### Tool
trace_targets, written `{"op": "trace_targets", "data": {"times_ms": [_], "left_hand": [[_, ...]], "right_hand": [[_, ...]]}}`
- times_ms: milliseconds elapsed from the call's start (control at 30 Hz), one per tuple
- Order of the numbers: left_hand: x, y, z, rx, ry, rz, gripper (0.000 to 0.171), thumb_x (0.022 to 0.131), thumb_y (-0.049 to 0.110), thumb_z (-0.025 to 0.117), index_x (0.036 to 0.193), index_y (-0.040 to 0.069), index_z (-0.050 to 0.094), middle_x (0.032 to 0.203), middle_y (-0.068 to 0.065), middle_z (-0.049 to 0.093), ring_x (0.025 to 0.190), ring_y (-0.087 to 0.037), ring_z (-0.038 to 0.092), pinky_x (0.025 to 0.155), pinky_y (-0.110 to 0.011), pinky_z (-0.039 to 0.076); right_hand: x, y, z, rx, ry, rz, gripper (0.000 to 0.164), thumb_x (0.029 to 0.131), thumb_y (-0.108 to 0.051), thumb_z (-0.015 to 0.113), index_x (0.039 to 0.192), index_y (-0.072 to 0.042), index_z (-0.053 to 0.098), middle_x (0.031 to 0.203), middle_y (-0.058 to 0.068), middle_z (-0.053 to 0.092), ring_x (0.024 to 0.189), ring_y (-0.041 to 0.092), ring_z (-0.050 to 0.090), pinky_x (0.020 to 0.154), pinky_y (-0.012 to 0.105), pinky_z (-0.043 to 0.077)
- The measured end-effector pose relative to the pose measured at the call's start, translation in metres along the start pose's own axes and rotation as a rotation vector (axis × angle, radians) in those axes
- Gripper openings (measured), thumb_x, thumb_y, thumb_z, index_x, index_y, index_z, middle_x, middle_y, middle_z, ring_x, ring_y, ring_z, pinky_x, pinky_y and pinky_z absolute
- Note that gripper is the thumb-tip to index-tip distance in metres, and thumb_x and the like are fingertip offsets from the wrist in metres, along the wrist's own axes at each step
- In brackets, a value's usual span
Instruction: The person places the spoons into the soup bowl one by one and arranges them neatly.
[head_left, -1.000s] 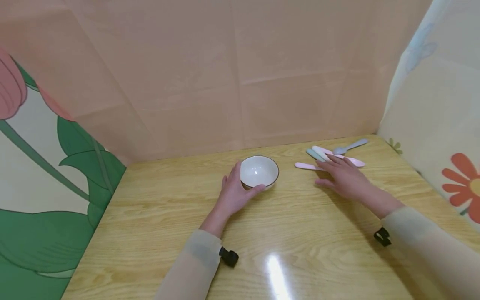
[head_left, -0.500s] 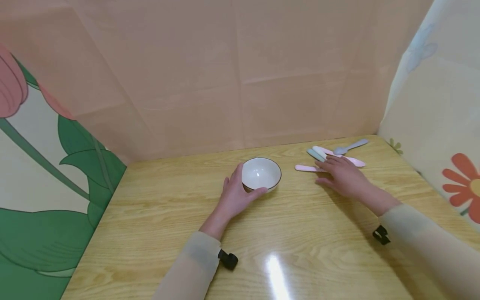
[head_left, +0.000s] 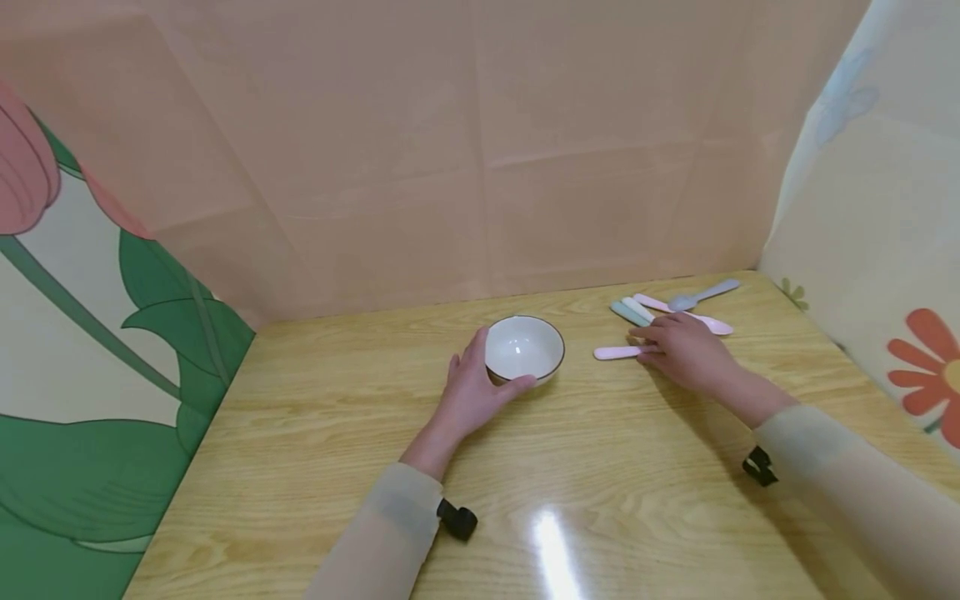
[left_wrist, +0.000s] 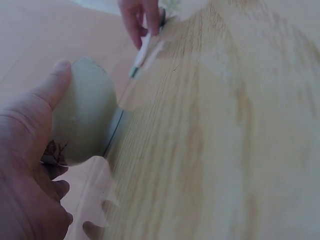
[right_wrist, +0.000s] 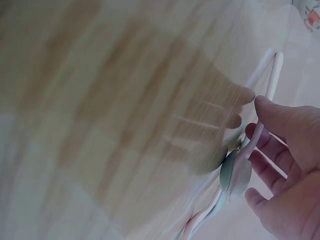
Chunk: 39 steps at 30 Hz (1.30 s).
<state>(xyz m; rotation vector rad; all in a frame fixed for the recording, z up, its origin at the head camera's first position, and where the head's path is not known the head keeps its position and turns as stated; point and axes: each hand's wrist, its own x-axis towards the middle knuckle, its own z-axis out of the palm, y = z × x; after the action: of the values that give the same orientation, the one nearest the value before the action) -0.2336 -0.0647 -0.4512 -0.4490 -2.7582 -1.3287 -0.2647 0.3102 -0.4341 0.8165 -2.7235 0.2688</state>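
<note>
A white bowl with a thin dark rim [head_left: 527, 348] stands upright on the table, and my left hand [head_left: 468, 387] holds it from the left, thumb along the near side. The left wrist view shows the bowl's pale outer wall [left_wrist: 90, 112] with a dark branch pattern, my fingers curled behind it. Over at the right, my right hand [head_left: 692, 350] pinches a pink spoon by its handle [head_left: 617, 353]. In the right wrist view, thumb and fingertips meet on that handle [right_wrist: 273, 77], which is raised off the table; the spoon's head points down among other spoon heads.
Just beyond my right hand lie a green handle [head_left: 628, 313], a white handle [head_left: 637, 309], another pink spoon [head_left: 714, 325] and a grey-lavender spoon [head_left: 705, 295]. A pink sheet [head_left: 375, 167] hangs behind the wooden table [head_left: 337, 400]; printed panels flank it.
My right hand has closed its fingers on the pink spoon's handle and drawn it slightly toward me, apart from the others. The bowl and left hand shifted slightly right, then stayed nearly still.
</note>
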Motion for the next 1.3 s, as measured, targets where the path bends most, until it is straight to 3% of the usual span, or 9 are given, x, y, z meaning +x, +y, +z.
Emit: {"op": "trace_targets", "data": {"times_ms": [200, 367, 633, 767, 933, 1100, 1300], "left_hand": [[-0.001, 0.001, 0.0, -0.01, -0.003, -0.024, 0.114, 0.09, 0.061, 0.088, 0.173, 0.015, 0.026, 0.169, -0.014, 0.044, 0.153, -0.041, 0.044, 0.133, -0.059, 0.01], [-0.001, 0.001, 0.0, -0.012, -0.003, -0.033, 0.113, 0.09, 0.062, 0.088, 0.173, 0.017, 0.027, 0.169, -0.013, 0.045, 0.154, -0.042, 0.043, 0.133, -0.06, 0.012], [-0.001, 0.001, 0.0, -0.028, 0.005, -0.028, 0.113, 0.09, 0.06, 0.089, 0.173, 0.015, 0.028, 0.168, -0.015, 0.046, 0.154, -0.044, 0.041, 0.132, -0.061, 0.013], [-0.001, 0.001, 0.001, -0.034, 0.007, -0.023, 0.112, 0.09, 0.06, 0.089, 0.173, 0.015, 0.028, 0.166, -0.015, 0.047, 0.153, -0.044, 0.043, 0.132, -0.061, 0.012], [-0.001, 0.0, 0.001, -0.029, 0.007, -0.037, 0.113, 0.089, 0.061, 0.089, 0.173, 0.017, 0.028, 0.166, -0.014, 0.047, 0.154, -0.046, 0.039, 0.13, -0.064, 0.02], [-0.001, -0.001, 0.003, -0.019, 0.003, -0.059, 0.115, 0.089, 0.062, 0.089, 0.174, 0.018, 0.026, 0.167, -0.015, 0.047, 0.156, -0.05, 0.033, 0.123, -0.069, 0.032], [-0.001, 0.0, 0.003, -0.013, 0.008, -0.064, 0.113, 0.089, 0.061, 0.089, 0.174, 0.02, 0.026, 0.167, -0.016, 0.046, 0.157, -0.052, 0.031, 0.122, -0.069, 0.034]], "right_hand": [[0.0, 0.0, -0.001, 0.0, 0.038, 0.003, 0.022, 0.091, -0.009, 0.09, 0.112, -0.005, 0.085, 0.094, 0.01, 0.077, 0.088, 0.035, 0.069, 0.083, 0.058, 0.054], [-0.001, -0.002, -0.004, 0.027, 0.073, 0.022, 0.019, 0.092, -0.008, 0.089, 0.11, -0.005, 0.085, 0.088, 0.004, 0.076, 0.084, 0.032, 0.066, 0.078, 0.055, 0.052], [-0.001, -0.004, -0.011, 0.224, 0.135, 0.105, 0.019, 0.096, -0.004, 0.085, 0.114, -0.004, 0.084, 0.083, -0.004, 0.072, 0.073, 0.015, 0.053, 0.066, 0.036, 0.044], [0.0, -0.008, -0.019, 0.3, 0.09, 0.199, 0.022, 0.103, -0.01, 0.08, 0.123, -0.005, 0.081, 0.09, 0.001, 0.074, 0.074, 0.017, 0.05, 0.061, 0.031, 0.039], [0.002, -0.013, -0.025, 0.383, 0.031, 0.288, 0.03, 0.11, -0.018, 0.072, 0.136, -0.003, 0.075, 0.105, 0.012, 0.075, 0.077, 0.02, 0.057, 0.061, 0.03, 0.044], [0.006, -0.016, -0.028, 0.48, 0.045, 0.313, 0.034, 0.112, -0.017, 0.069, 0.142, -0.002, 0.07, 0.108, 0.016, 0.076, 0.073, 0.017, 0.058, 0.058, 0.028, 0.046], [0.014, -0.023, -0.03, 0.599, 0.047, 0.334, 0.042, 0.113, -0.015, 0.067, 0.151, 0.001, 0.062, 0.113, 0.019, 0.077, 0.086, 0.013, 0.068, 0.069, 0.023, 0.053]]}}
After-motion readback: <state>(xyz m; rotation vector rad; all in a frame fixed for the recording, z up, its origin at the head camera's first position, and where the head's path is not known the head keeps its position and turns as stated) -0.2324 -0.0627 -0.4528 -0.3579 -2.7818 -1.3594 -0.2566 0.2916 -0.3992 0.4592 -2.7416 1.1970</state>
